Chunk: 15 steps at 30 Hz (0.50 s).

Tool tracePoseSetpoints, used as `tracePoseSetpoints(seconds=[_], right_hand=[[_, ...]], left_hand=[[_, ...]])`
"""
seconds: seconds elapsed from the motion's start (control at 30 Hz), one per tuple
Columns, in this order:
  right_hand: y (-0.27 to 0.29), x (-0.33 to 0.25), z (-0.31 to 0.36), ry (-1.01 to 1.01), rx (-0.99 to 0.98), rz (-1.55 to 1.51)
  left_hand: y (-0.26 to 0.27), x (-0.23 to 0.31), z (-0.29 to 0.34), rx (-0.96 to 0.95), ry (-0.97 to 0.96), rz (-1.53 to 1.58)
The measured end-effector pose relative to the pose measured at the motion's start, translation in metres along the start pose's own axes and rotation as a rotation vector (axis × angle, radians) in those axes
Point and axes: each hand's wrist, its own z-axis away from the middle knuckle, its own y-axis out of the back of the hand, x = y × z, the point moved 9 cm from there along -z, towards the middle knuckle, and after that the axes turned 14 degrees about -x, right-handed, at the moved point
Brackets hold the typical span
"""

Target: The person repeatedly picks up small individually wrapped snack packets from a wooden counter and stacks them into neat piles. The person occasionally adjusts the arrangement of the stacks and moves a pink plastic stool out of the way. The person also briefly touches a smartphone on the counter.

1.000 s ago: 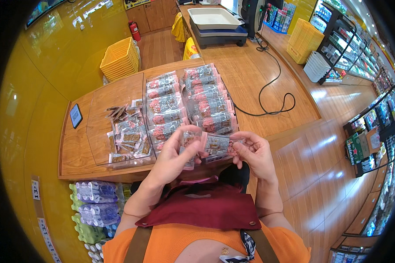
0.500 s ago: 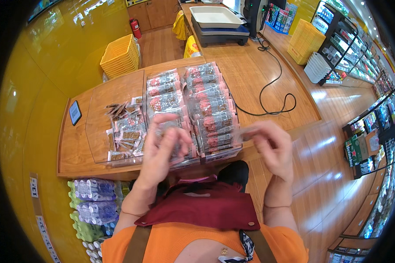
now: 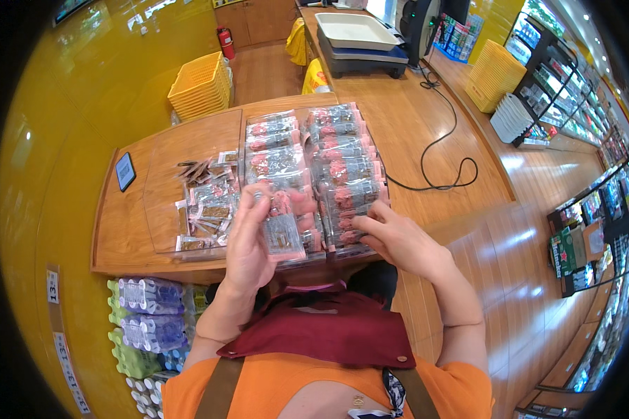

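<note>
Below, both forearms rising bare from the lower edge, over an orange top and a dark red apron. Left hand (image 3: 248,241) raised palm-inward just above the near edge of the bench (image 3: 129,237), fingers (image 3: 253,209) curled narrowly round a small clear packet (image 3: 283,234): flat, glossy film, brownish contents low and a pinkish patch at its top. Packet upright, tilted slightly, held over the near end of the middle row. Right hand (image 3: 398,241) lower and flatter, wrist bent, fingers (image 3: 363,227) nearly closed and pinching at the near end of the right-hand row of packets (image 3: 346,174); whether anything is actually gripped there, impossible to tell. Rows of shiny clear packets with red-pink contents (image 3: 272,150) stacked overlapping in a shallow clear tray (image 3: 164,181), transparent and hard-edged. Further left in the tray, a looser heap of smaller brown-filled packets (image 3: 206,206). Smooth, warm-toned wood on the bench, with a dark phone-like slab (image 3: 125,171) lying flat near its left end. Beyond, a black cable (image 3: 440,150) looping across the wood, a weighing scale with a pale pan (image 3: 360,38), and stacked yellow baskets (image 3: 199,84) on the floor. Shrink-wrapped bottles (image 3: 147,328) under the bench.
</note>
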Motion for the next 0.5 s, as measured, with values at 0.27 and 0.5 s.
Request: tracePoseSetpoints(seconds=[0.27,0.5], right_hand=[[0.025,-0.027,0.017,0.109,0.253,-0.232],[-0.004,-0.017,0.003,0.146,0.314,-0.774]], left_hand=[[0.005,0.003,-0.002,-0.155,-0.103,-0.281],[0.000,-0.016,-0.004,-0.143,-0.011,-0.298]])
